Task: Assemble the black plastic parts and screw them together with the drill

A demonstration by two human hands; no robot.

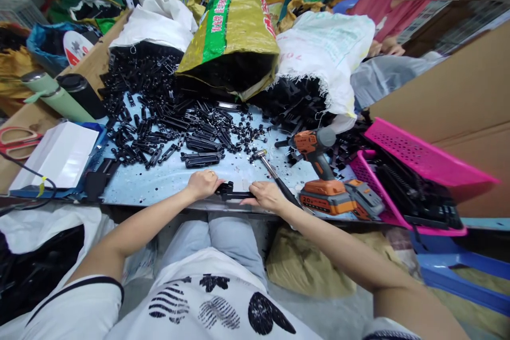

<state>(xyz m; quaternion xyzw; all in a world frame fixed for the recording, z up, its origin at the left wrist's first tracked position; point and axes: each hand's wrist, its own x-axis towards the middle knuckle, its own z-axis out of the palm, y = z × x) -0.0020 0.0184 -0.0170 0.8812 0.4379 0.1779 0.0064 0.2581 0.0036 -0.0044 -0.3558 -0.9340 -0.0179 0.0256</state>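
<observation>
At the table's front edge, a black elongated part [235,195] lies level between my two hands. My left hand [204,184] pinches its left end, with the fingers curled in. Its right end is gripped by my right hand [268,195], thumb below and fingers closed. Just beyond them rests a small stack of black slotted parts [202,158]. A hammer [277,175] with a dark handle lies right of my right hand. Beside it stands an orange and grey cordless drill [319,164] on its battery.
Heaps of black parts [139,79] spill from a yellow sack [239,26] and white sacks [326,48]. Right is a pink basket [430,159] of black parts. Left are tumblers [59,96], scissors [19,141] and white paper [64,154]. Another person's hands [386,47] show behind.
</observation>
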